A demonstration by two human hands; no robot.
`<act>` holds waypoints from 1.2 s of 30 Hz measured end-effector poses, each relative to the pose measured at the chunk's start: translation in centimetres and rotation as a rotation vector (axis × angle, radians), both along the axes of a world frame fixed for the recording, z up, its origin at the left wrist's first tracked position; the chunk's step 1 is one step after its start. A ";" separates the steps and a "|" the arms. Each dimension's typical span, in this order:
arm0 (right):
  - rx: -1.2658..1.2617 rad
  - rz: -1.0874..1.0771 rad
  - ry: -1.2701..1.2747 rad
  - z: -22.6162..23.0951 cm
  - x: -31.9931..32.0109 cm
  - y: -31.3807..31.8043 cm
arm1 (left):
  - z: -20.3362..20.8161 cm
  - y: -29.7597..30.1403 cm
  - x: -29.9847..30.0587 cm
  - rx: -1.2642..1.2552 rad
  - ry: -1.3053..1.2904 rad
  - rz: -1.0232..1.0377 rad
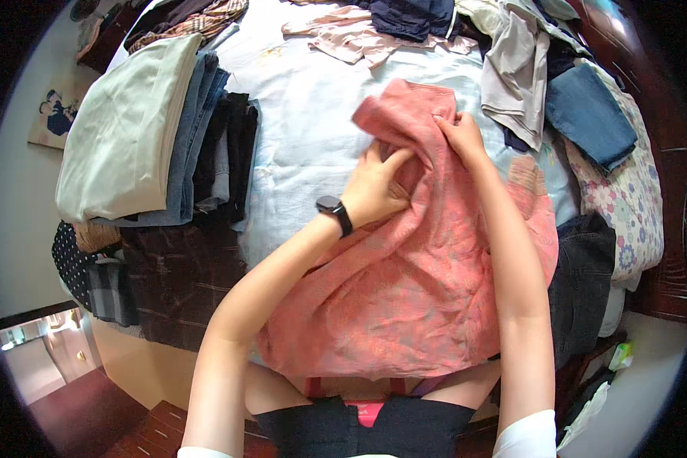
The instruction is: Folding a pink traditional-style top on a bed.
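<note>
Grasping the upper part of a pink patterned garment (404, 298), the left hand (378, 183) has its thumb and fingers curled into a fold, some fingertips hidden by cloth. The right hand (463, 137) pinches the garment near its top edge, thumb on the upper surface. A black watch (333, 212) sits on the left wrist.

Nearest, just below the pink garment's lower edge, are the person's bare thighs and black clothing (305, 431). The garment spreads, creased, over the near part of a bed with a pale blue sheet (301, 122), its top lifted into a twisted fold between the hands. Close on its right lie dark jeans (584, 282); to its left, a dark brown checked cloth (183, 282).

Farther up, left of the pink garment, stands a stack of folded clothes: pale green trousers (130, 137) outermost, blue jeans (198, 130) and black garments beside them. Beyond its right side are a floral cloth (622, 221), a folded blue denim piece (591, 118) and a light grey garment (515, 76). Farthest, past its top, lie a pale pink garment (351, 37) and a navy one (411, 17).
</note>
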State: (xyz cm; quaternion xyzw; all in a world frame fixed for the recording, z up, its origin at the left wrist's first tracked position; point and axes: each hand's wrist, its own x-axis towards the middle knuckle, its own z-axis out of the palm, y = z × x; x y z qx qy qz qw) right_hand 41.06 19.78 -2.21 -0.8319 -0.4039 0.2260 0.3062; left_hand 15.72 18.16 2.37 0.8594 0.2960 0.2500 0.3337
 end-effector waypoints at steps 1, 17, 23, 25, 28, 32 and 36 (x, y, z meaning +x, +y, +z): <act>-0.054 0.024 -0.003 0.1 0.3 0.4 | -0.1 -0.3 0.5 -0.115 -0.012 0.032; 0.220 -0.248 -0.217 2.5 9.2 -4.4 | 5.8 11.5 -6.9 0.376 0.250 0.483; 0.240 -0.241 0.197 0.9 8.6 -3.7 | -1.5 15.2 -6.8 -0.087 -0.068 0.578; 0.126 -0.182 0.136 0.6 9.3 -3.8 | -3.4 16.1 -7.1 0.023 0.481 0.658; 0.079 -0.129 -0.149 0.8 10.9 -3.5 | -4.2 17.4 -7.0 -0.016 0.481 0.681; 0.356 -0.224 -0.131 1.1 13.2 -3.3 | -3.1 19.4 -7.4 0.051 0.336 0.774; 0.156 -0.321 0.131 0.9 14.5 -3.9 | -2.3 20.3 -8.2 0.379 0.793 0.645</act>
